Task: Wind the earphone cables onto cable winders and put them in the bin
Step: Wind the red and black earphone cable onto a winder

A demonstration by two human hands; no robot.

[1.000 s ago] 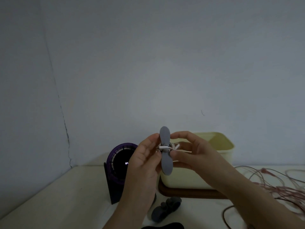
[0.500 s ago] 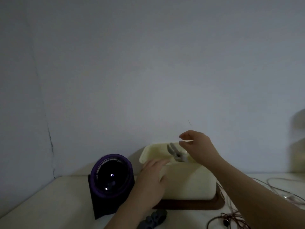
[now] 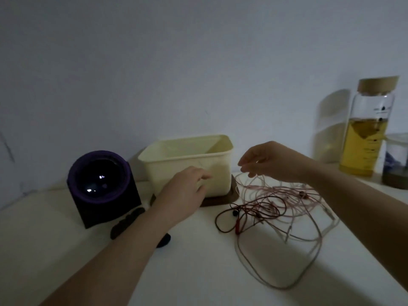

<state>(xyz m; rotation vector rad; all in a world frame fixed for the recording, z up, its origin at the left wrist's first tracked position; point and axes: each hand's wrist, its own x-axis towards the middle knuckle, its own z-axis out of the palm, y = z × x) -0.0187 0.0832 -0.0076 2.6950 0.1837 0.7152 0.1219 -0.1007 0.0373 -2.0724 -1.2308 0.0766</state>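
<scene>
Winder no longer held: we have the left hand (image 3: 187,191) by the bin (image 3: 185,149) and the right hand (image 3: 269,161) above the cables (image 3: 276,206), both loosely open and empty; one set seems binned.

Legible text, brands, numbers: none.

Item: glass bottle (image 3: 367,138) with a cork-coloured lid, holding yellow liquid, standing on the surface beyond and to the right of the right hand (image 3: 272,161).
- Clear upper part: a small dark printed emblem with a short line of lettering, too small to read.
- Side: a column of dark graduation marks; no figures can be made out.
</scene>
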